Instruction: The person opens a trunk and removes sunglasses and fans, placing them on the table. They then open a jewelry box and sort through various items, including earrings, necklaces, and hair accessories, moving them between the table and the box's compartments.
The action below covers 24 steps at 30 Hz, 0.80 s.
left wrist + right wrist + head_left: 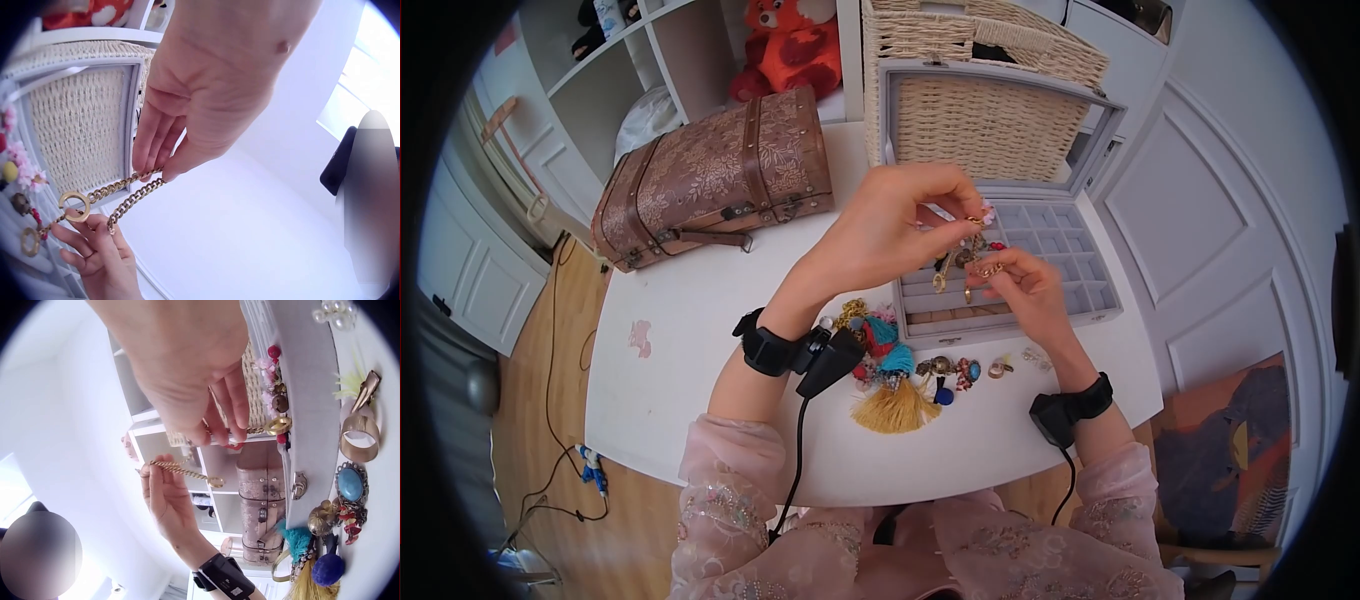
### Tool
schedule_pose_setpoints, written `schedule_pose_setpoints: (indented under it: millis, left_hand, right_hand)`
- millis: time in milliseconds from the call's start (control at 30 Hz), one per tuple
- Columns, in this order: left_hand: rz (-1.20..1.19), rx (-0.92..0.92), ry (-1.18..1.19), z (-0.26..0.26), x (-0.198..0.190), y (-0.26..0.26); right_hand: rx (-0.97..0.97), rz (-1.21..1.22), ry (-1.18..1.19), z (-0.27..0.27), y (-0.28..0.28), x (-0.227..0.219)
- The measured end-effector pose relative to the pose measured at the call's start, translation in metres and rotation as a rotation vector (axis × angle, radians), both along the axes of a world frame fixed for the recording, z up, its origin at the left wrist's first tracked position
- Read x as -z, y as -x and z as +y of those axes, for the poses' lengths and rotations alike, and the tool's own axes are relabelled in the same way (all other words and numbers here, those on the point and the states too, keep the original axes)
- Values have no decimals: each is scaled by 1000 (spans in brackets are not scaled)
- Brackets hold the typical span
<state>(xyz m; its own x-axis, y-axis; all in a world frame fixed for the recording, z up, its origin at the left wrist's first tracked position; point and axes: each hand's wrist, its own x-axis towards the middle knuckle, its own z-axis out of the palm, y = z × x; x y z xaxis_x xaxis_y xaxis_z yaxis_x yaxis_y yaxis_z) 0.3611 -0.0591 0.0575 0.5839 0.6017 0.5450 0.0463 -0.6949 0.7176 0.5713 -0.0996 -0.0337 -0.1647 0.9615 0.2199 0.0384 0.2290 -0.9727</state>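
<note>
A gold chain [128, 205] with large ring ends hangs between my two hands over the grey jewelry box [1025, 332]. My left hand [885, 230] pinches the chain between thumb and fingertips, forming a loop at the top. Lower and to the right, my right hand [1035, 298] pinches its other part; a gold ring clasp [75, 206] shows just above those fingers in the left wrist view. The box's clear-windowed lid [990, 125] stands raised. Small compartments fill the box's right side, with padded rolls and pink flower pieces [22, 159] at the left.
Jewelry lies heaped before the box, including a yellow tassel [895, 408], a turquoise oval piece [351, 482] and a wide gold ring [359, 442]. A patterned brown case [710, 180] stands on the white table [700, 400] at left. Behind the lid is a woven basket [910, 35].
</note>
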Motion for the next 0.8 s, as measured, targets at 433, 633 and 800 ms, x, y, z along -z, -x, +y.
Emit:
schedule_pose_setpoints:
  millis: [433, 633, 800]
  left_hand:
    - [391, -47, -173, 23, 28, -1]
    - [486, -107, -198, 33, 40, 0]
    - [608, -95, -207, 36, 42, 9]
  right_hand:
    - [91, -174, -105, 10, -3, 11]
    - [139, -292, -134, 11, -7, 14]
    - [212, -369, -135, 12, -7, 15]
